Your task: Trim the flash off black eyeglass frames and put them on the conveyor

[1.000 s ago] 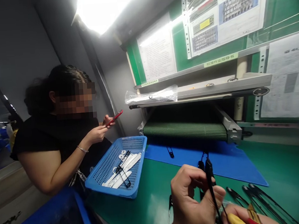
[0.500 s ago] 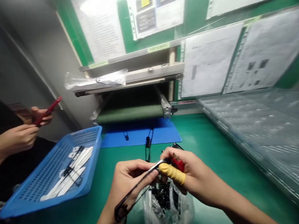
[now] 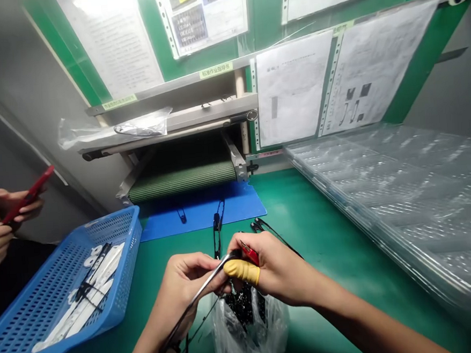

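Thin black eyeglass frame (image 3: 199,300) held by two hands above clear plastic bag (image 3: 251,342)

At lower middle of the picture, the left hand (image 3: 186,282) closes its fingers firmly around the long arm of the frame, and the far end reaches down toward the bottom edge. The right hand (image 3: 276,265) wears a yellow rubber finger cot (image 3: 242,273) and presses it against the upper end of the frame. This hand also closes on a small red-handled tool (image 3: 249,253), but the fingers hide most of it, so I cannot tell how its tips stand. Directly below the hands, the bag holds many small black parts (image 3: 244,305).

Behind them, another black eyeglass frame (image 3: 218,234) stands on a blue rubber mat (image 3: 238,214). At lower left is a blue plastic mesh basket (image 3: 118,227), and at far left a co-worker's hands (image 3: 19,205) hold a red phone (image 3: 28,186). Clear plastic trays (image 3: 381,188) lie at right.

If the left grip loosens, the frame could drop into the bag. Too much pressure could bend the thin arm, and the tool could scratch it.
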